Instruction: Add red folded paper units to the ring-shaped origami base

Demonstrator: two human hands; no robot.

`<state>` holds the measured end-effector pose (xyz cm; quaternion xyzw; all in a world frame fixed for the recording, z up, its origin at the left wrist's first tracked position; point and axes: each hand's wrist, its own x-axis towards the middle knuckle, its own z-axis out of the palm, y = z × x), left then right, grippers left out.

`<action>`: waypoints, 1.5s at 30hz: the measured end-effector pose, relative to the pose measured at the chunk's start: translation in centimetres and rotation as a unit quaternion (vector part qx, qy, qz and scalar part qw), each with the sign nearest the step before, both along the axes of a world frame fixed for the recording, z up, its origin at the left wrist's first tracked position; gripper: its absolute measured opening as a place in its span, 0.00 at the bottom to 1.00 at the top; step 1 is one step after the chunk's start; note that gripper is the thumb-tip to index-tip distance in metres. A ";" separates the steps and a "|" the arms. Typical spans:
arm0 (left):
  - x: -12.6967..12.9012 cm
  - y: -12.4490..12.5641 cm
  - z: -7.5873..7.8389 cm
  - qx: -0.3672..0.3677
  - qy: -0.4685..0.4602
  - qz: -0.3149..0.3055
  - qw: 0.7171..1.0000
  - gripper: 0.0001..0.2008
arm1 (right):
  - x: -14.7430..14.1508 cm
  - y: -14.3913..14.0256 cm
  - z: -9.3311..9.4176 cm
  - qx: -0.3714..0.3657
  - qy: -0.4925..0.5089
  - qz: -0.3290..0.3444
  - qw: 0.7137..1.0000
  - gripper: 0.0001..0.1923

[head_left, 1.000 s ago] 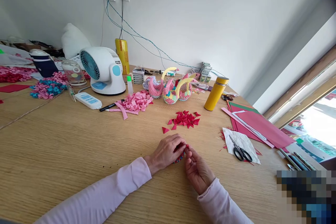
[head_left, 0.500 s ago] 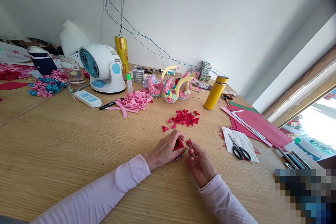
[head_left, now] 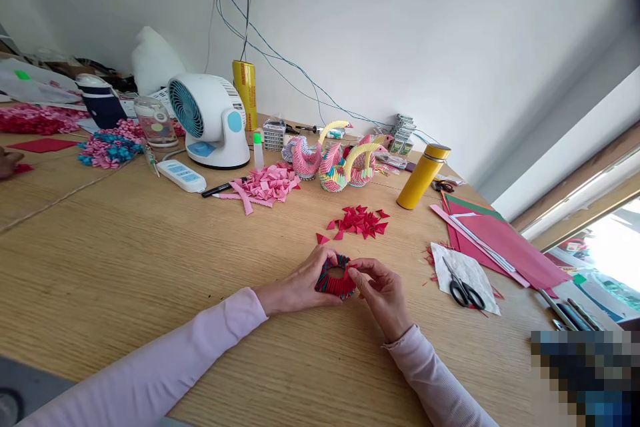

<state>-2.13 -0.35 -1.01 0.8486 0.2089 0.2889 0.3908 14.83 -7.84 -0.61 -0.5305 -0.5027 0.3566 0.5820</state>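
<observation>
Head view, hands: the left hand (head_left: 299,285) and right hand (head_left: 383,292) are meeting at the near middle of the table (head_left: 125,247), both in pale pink sleeves.
Head view, ring: a small ring (head_left: 336,277) of folded red and blue paper pieces is being held between the two hands, just above the wood.
Left grip: the fingers are curling around the ring's left side, closed on it.
Right grip: the thumb and fingertips are pinching narrowly at the ring's right edge; whether they also hold a loose piece, I cannot tell.
Just beyond: one red triangle (head_left: 322,238) is lying near the hands, and a pile of red triangles (head_left: 360,221) is sitting a little farther off.
Far side: pink folded pieces (head_left: 267,183), paper swans (head_left: 340,160), a white fan (head_left: 210,120) and a yellow flask (head_left: 423,176) are standing along the back.
Right side: scissors (head_left: 463,288) are resting on white paper, with red sheets (head_left: 493,240) beyond.
Far left edge: another person's hand (head_left: 7,163) is showing.
Risk: the ring looks held only by tucked folds, so squeezing too hard or pushing a piece in crooked could be springing neighbouring pieces loose.
</observation>
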 end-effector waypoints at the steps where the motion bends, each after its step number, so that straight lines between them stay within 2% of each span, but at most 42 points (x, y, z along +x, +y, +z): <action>1: -0.5 0.0 0.2 -0.009 0.008 -0.011 1.000 0.27 | 0.0 0.0 0.0 0.000 -0.014 0.000 1.000 0.11; 5: -1.0 0.0 0.5 -0.024 0.011 -0.002 1.000 0.24 | -0.4 -0.1 0.5 0.005 -0.056 -0.007 0.998 0.09; 9: 0.0 -0.3 -0.3 0.007 -0.020 0.028 0.999 0.23 | -1.4 -0.3 1.3 0.032 -0.112 0.005 0.993 0.07; 12: 0.6 -0.4 -0.9 0.030 -0.034 0.046 0.998 0.21 | -1.5 -0.2 1.1 0.044 -0.147 0.019 0.988 0.06; 16: 0.3 -0.3 -0.7 0.027 -0.024 0.052 0.998 0.23 | -0.8 0.0 0.6 0.017 -0.136 0.008 0.991 0.07; 22: -0.6 -0.1 0.2 0.029 -0.013 0.024 0.999 0.13 | -0.4 0.2 0.7 -0.009 -0.099 0.006 0.995 0.10; 28: -0.3 0.1 -0.1 0.046 -0.019 0.019 0.999 0.13 | -0.6 0.2 1.1 -0.014 -0.065 0.019 0.998 0.10; 34: -0.2 0.0 -0.4 0.055 -0.030 0.049 0.997 0.10 | -0.8 0.0 1.5 -0.021 -0.053 0.019 0.998 0.08; 45: -0.1 -0.2 -0.1 0.065 -0.020 0.048 0.997 0.10 | -0.7 -0.1 1.5 0.013 -0.159 0.034 0.987 0.06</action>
